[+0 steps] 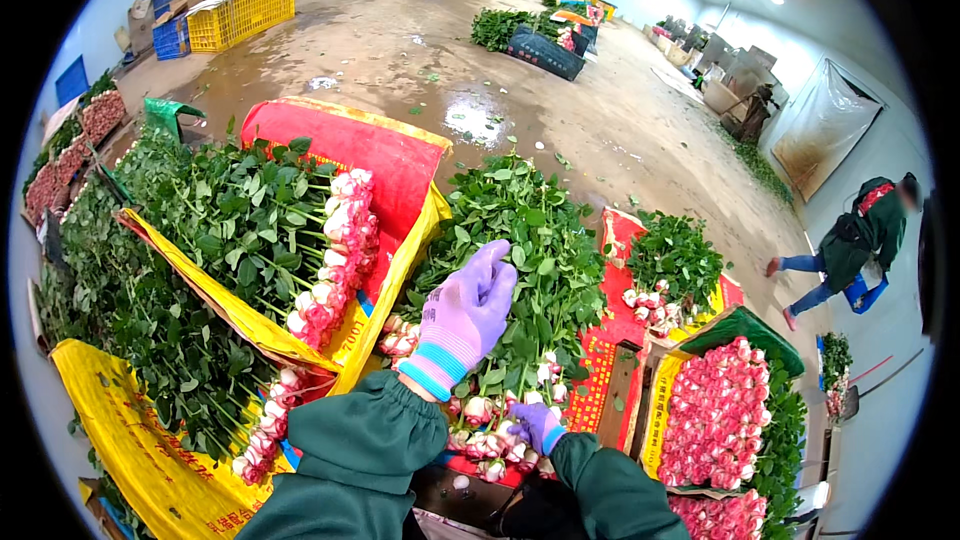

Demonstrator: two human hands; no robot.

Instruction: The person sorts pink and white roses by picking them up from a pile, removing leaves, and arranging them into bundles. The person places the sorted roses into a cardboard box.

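My left hand (pixel 471 301), in a purple glove with a blue-striped cuff, hovers over the leafy stems (pixel 525 240) of a loose rose pile. Its fingers are bent and slightly apart, and nothing shows in them. Lower down, my right hand (pixel 535 426), gloved alike, reaches in among pink-and-white rose heads (pixel 487 441) at the near end of that pile. Its fingertips touch the blooms; whether they grip one is hidden. Left of the pile, a row of rose heads (pixel 341 247) lies aligned on a red and yellow woven plastic sheet (pixel 337 136).
At right stands a packed rose bundle (pixel 712 416) in a yellow and green wrap. Another yellow sheet (pixel 142 442) lies at lower left. Beyond, a wet floor (pixel 390 52) holds a dark bundle wrap (pixel 546 52) and a yellow crate (pixel 241 13). A person (pixel 855 240) walks along the right wall.
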